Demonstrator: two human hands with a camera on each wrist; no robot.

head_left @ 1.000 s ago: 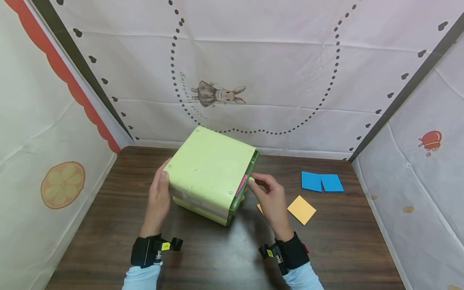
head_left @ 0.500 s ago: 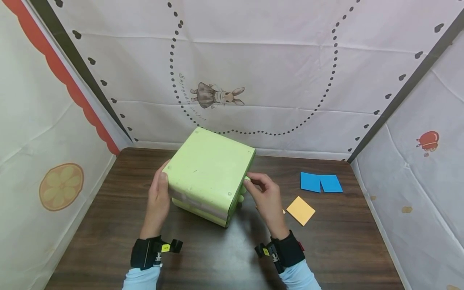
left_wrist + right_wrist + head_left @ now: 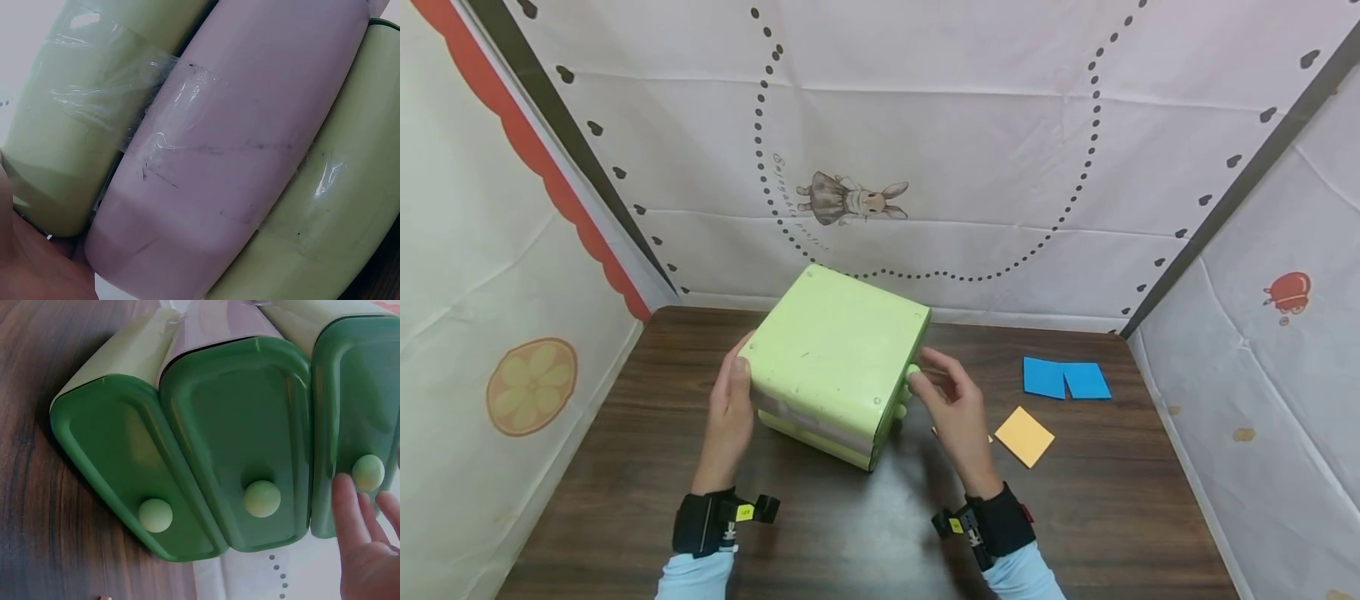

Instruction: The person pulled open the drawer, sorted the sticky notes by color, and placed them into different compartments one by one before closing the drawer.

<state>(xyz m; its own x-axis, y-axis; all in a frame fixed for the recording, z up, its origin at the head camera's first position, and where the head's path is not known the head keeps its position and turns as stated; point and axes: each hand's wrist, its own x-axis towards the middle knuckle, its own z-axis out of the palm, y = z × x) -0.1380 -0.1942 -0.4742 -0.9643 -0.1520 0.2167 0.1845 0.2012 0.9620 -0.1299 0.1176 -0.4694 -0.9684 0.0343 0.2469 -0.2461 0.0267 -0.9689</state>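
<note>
A small light-green drawer box [image 3: 831,350] stands at an angle on the table, its middle tier [image 3: 237,125] pink with clear tape across the seams. Three dark green drawer fronts show in the right wrist view, each with a round pale knob; all sit flush. My left hand [image 3: 730,417] grips the box's left end, thumb on the near side and fingers round behind. At the top drawer [image 3: 375,381], the fingers of my right hand [image 3: 958,417] are spread loosely around its knob [image 3: 369,473], thumb tip right beside it.
Two blue sticky notes [image 3: 1043,377] lie at the right rear of the brown table [image 3: 835,542]. An orange note [image 3: 1024,437] lies nearer, with another mostly hidden behind my right hand. Printed white cloth walls [image 3: 962,167] stand round the back and sides.
The top drawer, slightly out with something pink showing inside, has slid in flush. My right hand moved left with it, then its fingers loosened at the knob. My left hand has stayed put.
</note>
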